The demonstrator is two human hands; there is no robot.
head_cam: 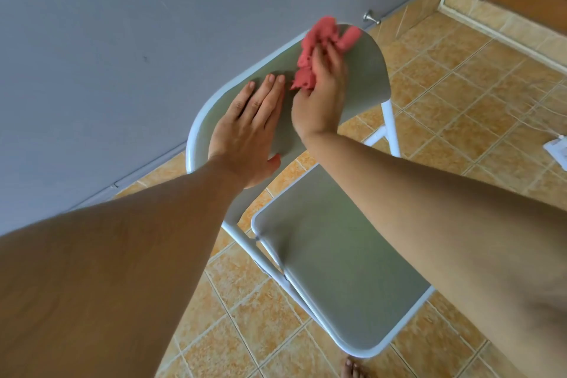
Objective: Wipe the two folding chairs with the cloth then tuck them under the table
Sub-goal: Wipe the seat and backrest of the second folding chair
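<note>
Both sets of fingers are working the backrest (365, 77) of one folding chair (337, 255): the right hand (319, 95) is clamping its fingers (329, 50) on the bunched pink cloth (322, 40), soft and likely light, while the left hand (245, 135) is lying flat, fingers together, bracing the panel. The chair, standing open on the tiled floor (460, 70) beside the grey wall (122, 40), is looking stiff, probably light and prone to tipping, so its white frame (191, 144) is seeming the soundest hold. A doorstop (369, 17), a white object (557, 147) and a bare foot (352, 367) are lying nearby; no table or second chair is showing.
</note>
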